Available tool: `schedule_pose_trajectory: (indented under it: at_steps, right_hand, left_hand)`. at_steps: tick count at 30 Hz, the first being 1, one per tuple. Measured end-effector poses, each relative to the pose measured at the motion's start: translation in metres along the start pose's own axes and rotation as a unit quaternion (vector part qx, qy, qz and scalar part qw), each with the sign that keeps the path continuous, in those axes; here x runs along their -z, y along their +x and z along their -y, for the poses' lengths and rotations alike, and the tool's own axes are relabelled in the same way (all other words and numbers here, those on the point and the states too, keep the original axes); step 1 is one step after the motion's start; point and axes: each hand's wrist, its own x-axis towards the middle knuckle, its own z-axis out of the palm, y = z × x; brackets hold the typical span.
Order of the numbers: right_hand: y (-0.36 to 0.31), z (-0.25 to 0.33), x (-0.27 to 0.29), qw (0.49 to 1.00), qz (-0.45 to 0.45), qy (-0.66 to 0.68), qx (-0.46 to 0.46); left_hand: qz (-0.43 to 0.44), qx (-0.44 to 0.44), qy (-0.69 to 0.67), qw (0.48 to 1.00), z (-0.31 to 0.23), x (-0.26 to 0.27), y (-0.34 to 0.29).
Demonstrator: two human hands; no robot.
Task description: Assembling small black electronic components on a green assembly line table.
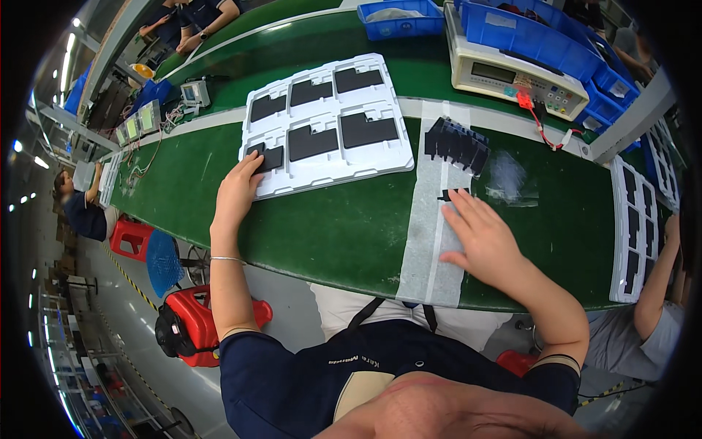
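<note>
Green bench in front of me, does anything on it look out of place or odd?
Yes, what looks like wrinkled clear film lies right of the pale strip, seemingly stray against the orderly rows of black pieces in the white tray. The black strips nearby overlap unevenly, though that may be normal. No spill shows.

One left hand (238,189) and one right hand (479,228), both bare; one large white tray (347,167) with six black flat pieces (369,129) in two rows of three; two more white trays (619,241) at the right; one cluster of black strips (457,143), overlapping too much to count singly; one lone black strip (444,196) by the right hand; one patch of clear film (508,175); one pale paper band (420,249); one beige meter (512,77); one blue bin (406,28) at top centre; one blue chair back (164,260).
</note>
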Motion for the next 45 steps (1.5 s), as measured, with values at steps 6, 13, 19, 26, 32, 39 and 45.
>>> schedule_pose_trajectory:
  at_steps: [6, 13, 19, 26, 32, 39, 45]
  right_hand:
    - [-0.005, 0.032, -0.007, 0.986, 0.096, 0.087, 0.101]
    - [-0.015, 0.050, -0.024, 0.944, -0.030, 0.109, 0.309]
    - [0.018, 0.002, 0.005, 0.941, -0.246, 0.057, 0.227]
    - [0.015, 0.006, 0.012, 0.944, -0.233, -0.006, 0.232]
    - [0.018, -0.006, 0.002, 0.973, -0.168, 0.098, 0.126]
    - [0.011, -0.008, -0.009, 0.928, -0.121, 0.350, -0.035]
    - [0.007, 0.000, -0.016, 0.923, -0.068, 0.375, -0.043]
  left_hand:
    - [-0.073, -0.012, 0.109, 0.991, -0.002, -0.005, 0.002]
    - [0.203, -0.243, -0.484, 0.816, -0.156, 0.023, 0.026]
    - [0.503, -0.053, -0.677, 0.535, -0.203, -0.047, 0.020]
    - [0.488, 0.057, -0.721, 0.488, -0.199, -0.057, 0.023]
    - [0.437, 0.033, -0.730, 0.524, -0.197, -0.069, 0.018]
    - [0.430, -0.012, -0.730, 0.531, -0.199, -0.066, 0.007]
    - [0.458, -0.131, -0.632, 0.611, -0.202, -0.055, -0.002]
